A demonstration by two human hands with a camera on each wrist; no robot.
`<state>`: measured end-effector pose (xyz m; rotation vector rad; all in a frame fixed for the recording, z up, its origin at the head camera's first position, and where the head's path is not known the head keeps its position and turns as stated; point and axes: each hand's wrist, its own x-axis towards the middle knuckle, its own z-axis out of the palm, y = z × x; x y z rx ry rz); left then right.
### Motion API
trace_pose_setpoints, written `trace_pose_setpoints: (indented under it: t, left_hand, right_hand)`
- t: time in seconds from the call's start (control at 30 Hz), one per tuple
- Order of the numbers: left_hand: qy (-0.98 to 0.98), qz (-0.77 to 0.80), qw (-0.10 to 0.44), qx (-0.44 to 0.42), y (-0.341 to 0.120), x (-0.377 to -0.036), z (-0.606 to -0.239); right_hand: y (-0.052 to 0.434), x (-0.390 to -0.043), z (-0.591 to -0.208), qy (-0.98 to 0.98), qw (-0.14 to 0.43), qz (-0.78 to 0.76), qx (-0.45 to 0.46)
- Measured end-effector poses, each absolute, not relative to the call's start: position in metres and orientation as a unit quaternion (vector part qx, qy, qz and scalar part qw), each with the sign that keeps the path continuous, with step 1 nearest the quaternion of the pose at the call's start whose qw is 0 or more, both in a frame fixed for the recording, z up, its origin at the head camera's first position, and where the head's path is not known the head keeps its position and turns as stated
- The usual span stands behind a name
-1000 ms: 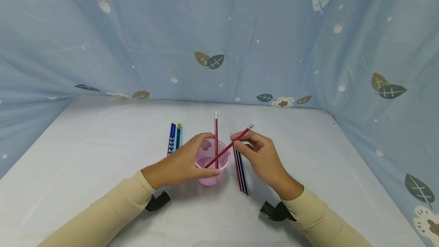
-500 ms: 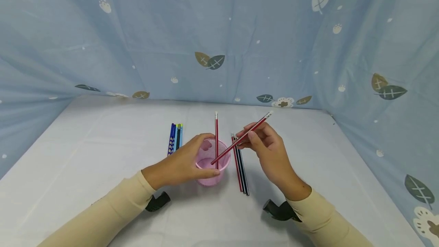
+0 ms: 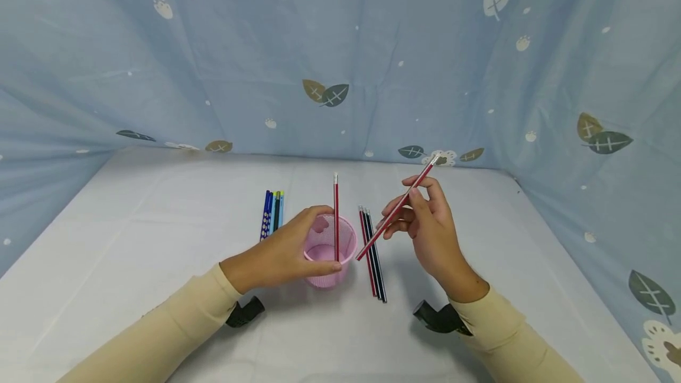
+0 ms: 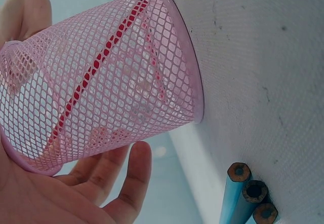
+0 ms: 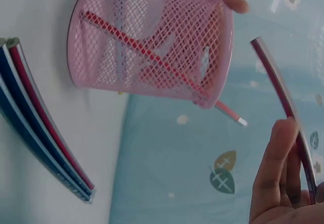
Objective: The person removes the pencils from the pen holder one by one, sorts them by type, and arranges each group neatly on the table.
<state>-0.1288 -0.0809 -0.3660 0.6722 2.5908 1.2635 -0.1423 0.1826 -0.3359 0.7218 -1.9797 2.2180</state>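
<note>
Left hand (image 3: pixel 276 259) grips pink cup (image 3: pixel 326 253) – right hand (image 3: pixel 431 232) pinches red pencil (image 3: pixel 396 210) beside it

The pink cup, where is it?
In the head view, the pink cup stands mid-table, gripped by the left hand, between the blue pencils and dark pencils.

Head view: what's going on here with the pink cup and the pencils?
A person's left hand grips a pink mesh cup standing on the white table, with one red pencil upright inside it. The right hand pinches another red pencil, tilted in the air to the right of the cup, its lower tip outside the rim. A few red and dark pencils lie beside the cup on the right; a blue and green bunch lies on its left.
</note>
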Motion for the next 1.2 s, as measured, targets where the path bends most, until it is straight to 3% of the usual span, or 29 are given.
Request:
trace_pose_setpoints:
  t: [0.53,1.2]
  left_hand:
    - [0.872,0.422,0.098,0.227,-0.081,-0.129,-0.366]
    - [0.875,0.417,0.094,0.226,-0.081,-0.129,-0.364]
  right_hand:
    - [0.183,-0.154,-0.347,-0.718,-0.111,0.668,0.16]
    - [0.191,-0.172,-0.362,-0.76,-0.176,0.607,0.151]
